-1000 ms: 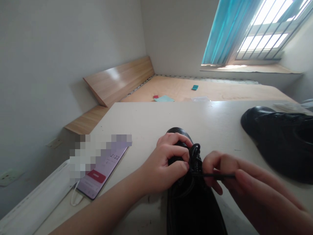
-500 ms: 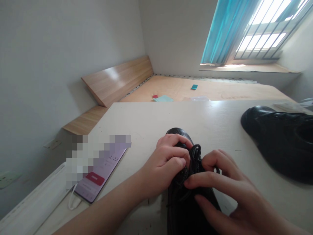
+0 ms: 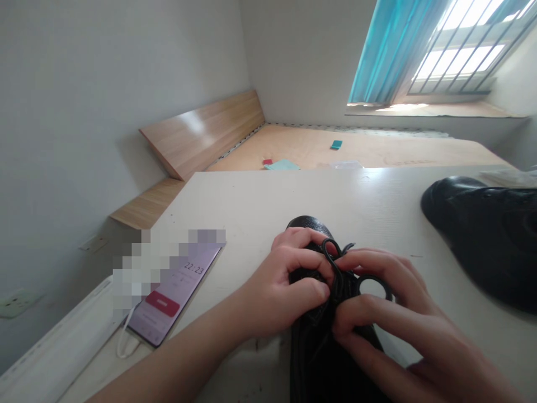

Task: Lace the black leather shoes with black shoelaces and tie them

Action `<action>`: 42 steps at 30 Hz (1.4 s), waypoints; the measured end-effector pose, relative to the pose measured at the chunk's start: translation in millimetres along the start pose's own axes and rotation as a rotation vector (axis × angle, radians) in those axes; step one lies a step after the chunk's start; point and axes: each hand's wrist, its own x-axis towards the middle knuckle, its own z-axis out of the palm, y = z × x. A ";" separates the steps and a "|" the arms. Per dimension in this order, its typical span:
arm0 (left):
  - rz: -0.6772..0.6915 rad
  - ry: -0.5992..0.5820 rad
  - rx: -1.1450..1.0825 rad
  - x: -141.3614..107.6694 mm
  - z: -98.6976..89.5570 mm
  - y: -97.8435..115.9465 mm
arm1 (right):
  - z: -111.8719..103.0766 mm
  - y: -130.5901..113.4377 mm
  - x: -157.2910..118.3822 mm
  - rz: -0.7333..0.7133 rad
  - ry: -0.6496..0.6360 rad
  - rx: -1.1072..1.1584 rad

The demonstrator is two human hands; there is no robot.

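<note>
A black leather shoe (image 3: 310, 224) lies on the white table with its toe pointing away from me. My left hand (image 3: 293, 280) lies over its front part, fingers curled and pinching the black shoelace (image 3: 330, 246), which stands up in a loop. From the right, my right hand (image 3: 390, 308) closes its fingertips on the lace at the middle of the shoe. Another lace loop (image 3: 386, 285) sticks out beside the right fingers. The fingertips partly hide the knot area, and the rear of the shoe is dark.
A second black shoe (image 3: 482, 235) stands at the right on the table (image 3: 251, 201). To the left lies a phone (image 3: 172, 302) with a white cable (image 3: 121, 341). Beyond the table are a bed (image 3: 377, 148) with small items and a wooden headboard (image 3: 210, 134).
My right thumb and index finger have come together on the lace. A lace loop now stands out at the right. My left hand stays nearly in place.
</note>
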 end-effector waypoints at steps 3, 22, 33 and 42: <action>0.004 -0.026 -0.024 0.0 -2.2 0.5 | 0.8 0.5 -1.0 -0.008 -0.012 0.006; -0.045 -0.101 0.059 -1.3 -3.1 6.4 | 4.7 -2.4 -2.4 -0.021 0.067 0.087; 0.051 -0.036 0.125 -2.8 0.6 0.6 | -2.8 2.5 0.7 -0.001 0.156 0.101; 0.047 -0.045 0.178 -3.2 1.1 4.4 | -14.8 -1.7 6.5 0.406 0.247 0.850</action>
